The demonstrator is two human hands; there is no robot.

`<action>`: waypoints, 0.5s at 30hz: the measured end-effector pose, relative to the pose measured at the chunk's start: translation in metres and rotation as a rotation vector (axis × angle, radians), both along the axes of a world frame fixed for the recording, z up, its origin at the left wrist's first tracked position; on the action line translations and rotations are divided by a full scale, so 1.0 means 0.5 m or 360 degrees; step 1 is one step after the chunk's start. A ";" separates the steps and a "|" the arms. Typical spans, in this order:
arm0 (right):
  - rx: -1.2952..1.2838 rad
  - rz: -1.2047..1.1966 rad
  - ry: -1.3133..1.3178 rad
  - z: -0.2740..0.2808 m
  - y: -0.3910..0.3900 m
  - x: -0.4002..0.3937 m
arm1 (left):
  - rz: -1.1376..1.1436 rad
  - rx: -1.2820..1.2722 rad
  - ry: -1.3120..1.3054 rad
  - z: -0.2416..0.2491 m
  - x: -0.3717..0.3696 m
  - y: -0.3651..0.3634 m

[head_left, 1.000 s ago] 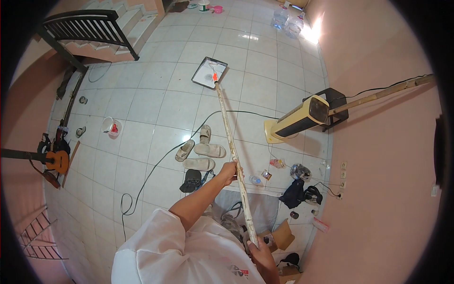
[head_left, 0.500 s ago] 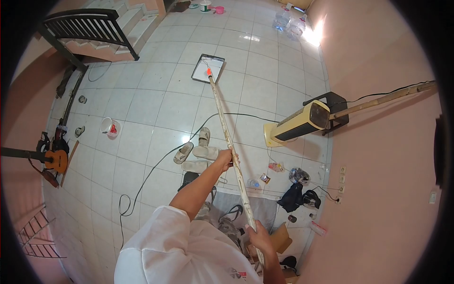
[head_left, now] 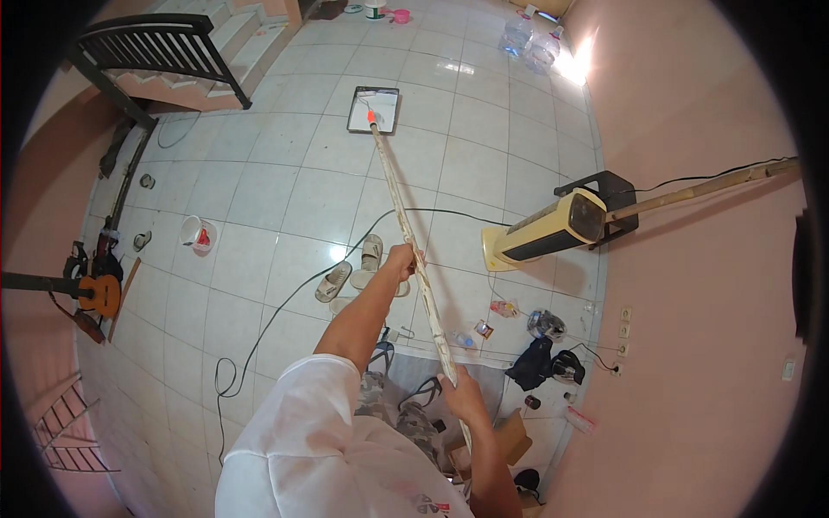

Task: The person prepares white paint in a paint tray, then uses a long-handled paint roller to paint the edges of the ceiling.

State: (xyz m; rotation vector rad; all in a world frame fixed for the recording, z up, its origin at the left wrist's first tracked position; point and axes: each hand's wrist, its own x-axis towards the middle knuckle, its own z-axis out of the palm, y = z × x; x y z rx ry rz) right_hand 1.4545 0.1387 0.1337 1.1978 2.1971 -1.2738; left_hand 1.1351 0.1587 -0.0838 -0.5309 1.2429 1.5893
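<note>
A long bamboo pole [head_left: 429, 306] slants away from me over the floor. My left hand [head_left: 401, 259] is closed round its middle, and my right hand [head_left: 463, 395] grips it lower down, nearer my body. At the far end an orange handle [head_left: 372, 116] joins the pole to a thin wire frame, like that of a paint roller. This end lies over a black-rimmed paint tray [head_left: 396, 112] with white inside. Whether a roller sleeve is on the frame is too small to tell.
A yellow-and-black tower fan [head_left: 553, 226] stands right, near the wall. A black cable [head_left: 285, 302] crosses the tiles. Slippers [head_left: 333, 281] lie before me; a white bucket [head_left: 195, 231] is left. Water bottles [head_left: 542, 52] stand far right. Stairs with a black railing [head_left: 155, 47] rise far left.
Both hands have moved forward with the pole. The tray has shifted slightly away and to the left, and turned a little. The orange handle has moved the same way.
</note>
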 end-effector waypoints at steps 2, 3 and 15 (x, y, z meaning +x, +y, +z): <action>0.0011 0.0004 -0.0061 -0.003 -0.011 0.014 | 0.0006 0.0026 -0.0046 0.004 0.021 -0.012; 0.0017 0.0002 -0.0094 -0.004 -0.020 0.023 | 0.0010 0.0044 -0.0059 0.005 0.031 -0.020; -0.0071 -0.0122 0.0030 -0.010 -0.084 0.046 | -0.0043 0.0000 -0.0056 -0.002 0.062 -0.042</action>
